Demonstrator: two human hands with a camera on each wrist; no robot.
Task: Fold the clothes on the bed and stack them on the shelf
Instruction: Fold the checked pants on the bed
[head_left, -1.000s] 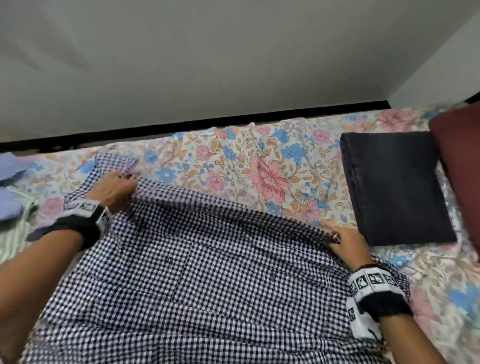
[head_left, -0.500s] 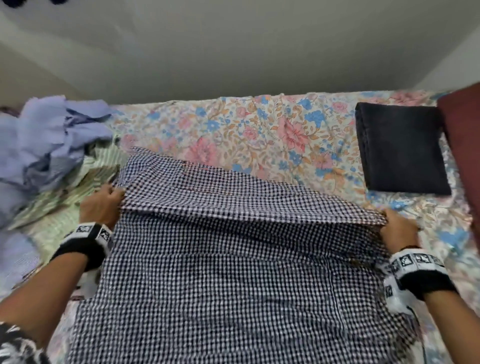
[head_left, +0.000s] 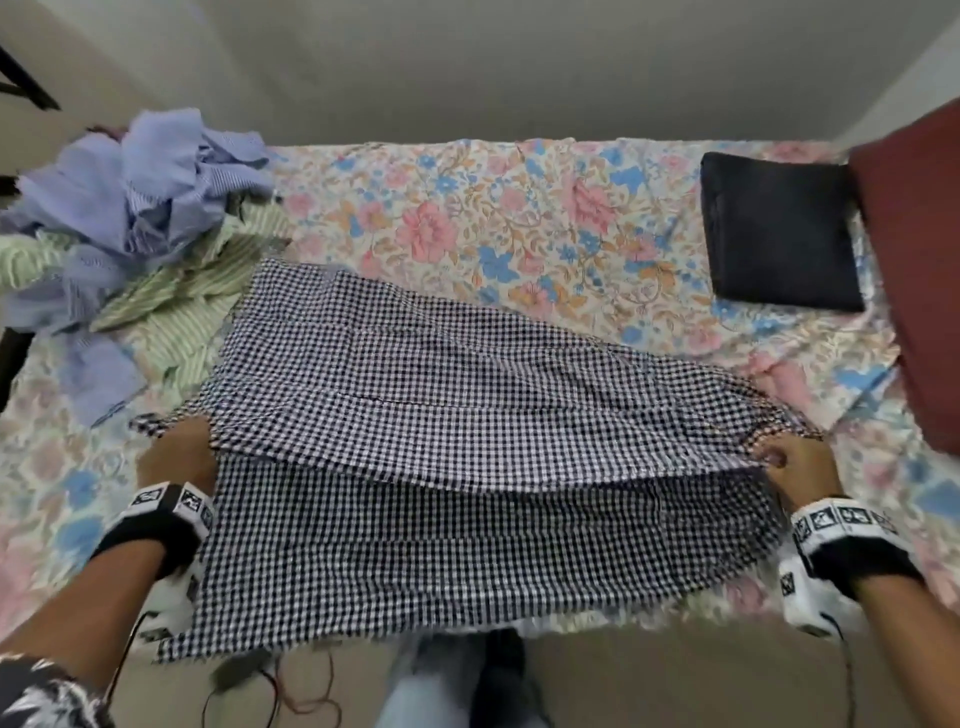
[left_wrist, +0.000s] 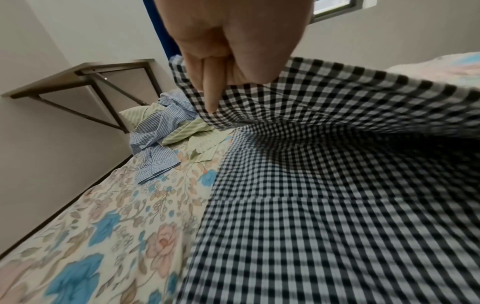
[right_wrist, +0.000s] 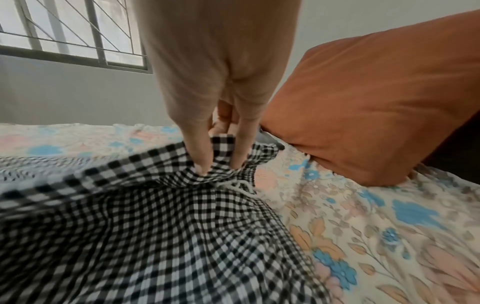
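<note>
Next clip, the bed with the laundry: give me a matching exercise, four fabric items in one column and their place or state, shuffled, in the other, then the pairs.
Items
1. checked garment
2. dark folded garment
3. blue striped shirt
4. red pillow

Places or states
A. crumpled in a heap at the far left of the bed
B. held at both sides, its far part being folded over towards the person
C. lying flat and folded, far right
D. at the bed's right edge, beside the folded piece

Pairs: 1-B, 2-C, 3-A, 4-D
</note>
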